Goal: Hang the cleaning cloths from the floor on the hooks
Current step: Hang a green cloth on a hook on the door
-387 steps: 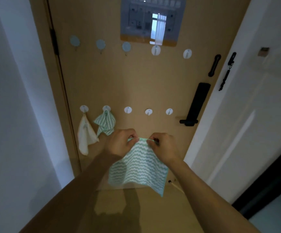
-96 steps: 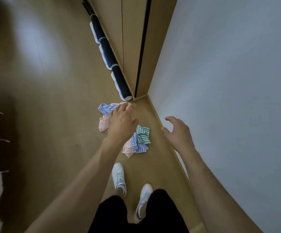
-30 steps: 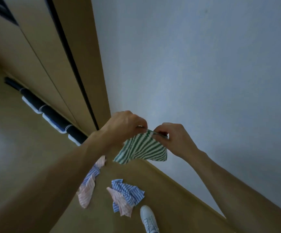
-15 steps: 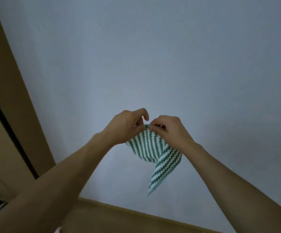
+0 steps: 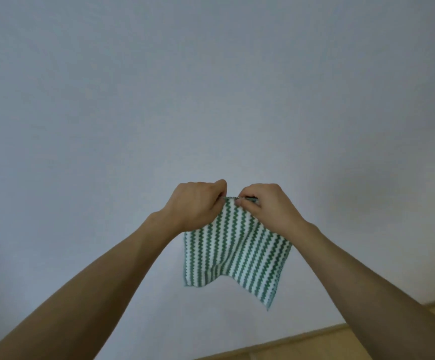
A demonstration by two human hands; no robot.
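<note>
A green-and-white zigzag-striped cleaning cloth (image 5: 233,255) hangs spread out in front of a plain wall. My left hand (image 5: 195,203) pinches its top edge from the left. My right hand (image 5: 264,206) pinches the same edge just beside it, thumb and fingers curled on the fabric. The two hands almost touch at the cloth's top. No hooks and no other cloths show in this view.
A plain pale grey wall (image 5: 211,87) fills nearly the whole view. A strip of wooden floor (image 5: 367,341) runs along the bottom right, meeting the wall at an angle.
The view has swung further along the wall, losing the wooden cabinet edge. The cloth, bunched and dangling half a second ago, now hangs opened out flat under both hands.
</note>
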